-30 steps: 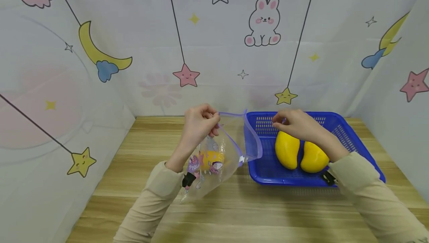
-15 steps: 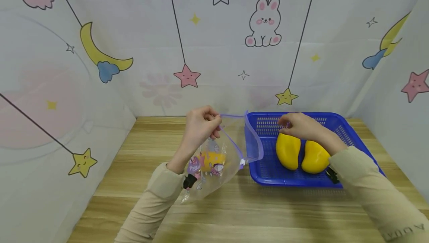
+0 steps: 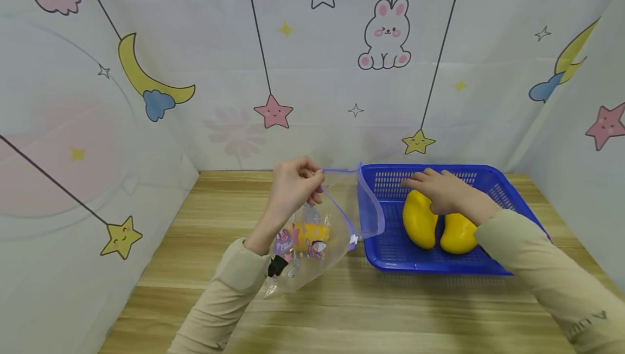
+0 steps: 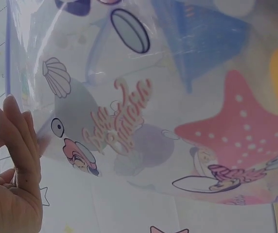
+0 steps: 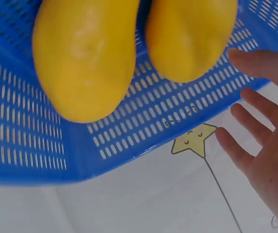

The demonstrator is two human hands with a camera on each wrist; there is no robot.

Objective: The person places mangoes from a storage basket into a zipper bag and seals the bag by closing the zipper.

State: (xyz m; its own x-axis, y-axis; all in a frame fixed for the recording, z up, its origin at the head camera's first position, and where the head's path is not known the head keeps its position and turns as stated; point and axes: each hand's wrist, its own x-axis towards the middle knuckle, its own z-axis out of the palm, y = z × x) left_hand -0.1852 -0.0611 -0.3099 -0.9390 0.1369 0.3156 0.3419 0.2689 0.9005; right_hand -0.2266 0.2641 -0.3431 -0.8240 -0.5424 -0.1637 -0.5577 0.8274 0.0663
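My left hand point(image 3: 295, 180) pinches the purple-edged rim of a clear zip bag point(image 3: 337, 235) printed with sea cartoons. The bag's mouth stands open toward the basket, with a white slider on the purple zip. Through its film shows a yellow thing point(image 3: 312, 232), partly hidden by the prints. In the left wrist view the bag point(image 4: 129, 165) fills most of the frame beside my hand point(image 4: 17, 165). My right hand point(image 3: 441, 191) hovers with spread fingers over two yellow mangoes point(image 3: 420, 224) in a blue basket point(image 3: 390, 264). The right wrist view shows its fingers point(image 5: 260, 104) apart from both mangoes point(image 5: 85, 63).
The basket stands on a wood-grain table point(image 3: 342, 310), just right of the bag. White cartoon-printed cloth point(image 3: 322, 83) hangs behind and at both sides. Slotted basket walls point(image 5: 27, 111) rise around the mangoes.
My right hand has moved a little right and spread its fingers from a curled pose above the mangoes. My left hand still holds the bag's rim in about the same place.
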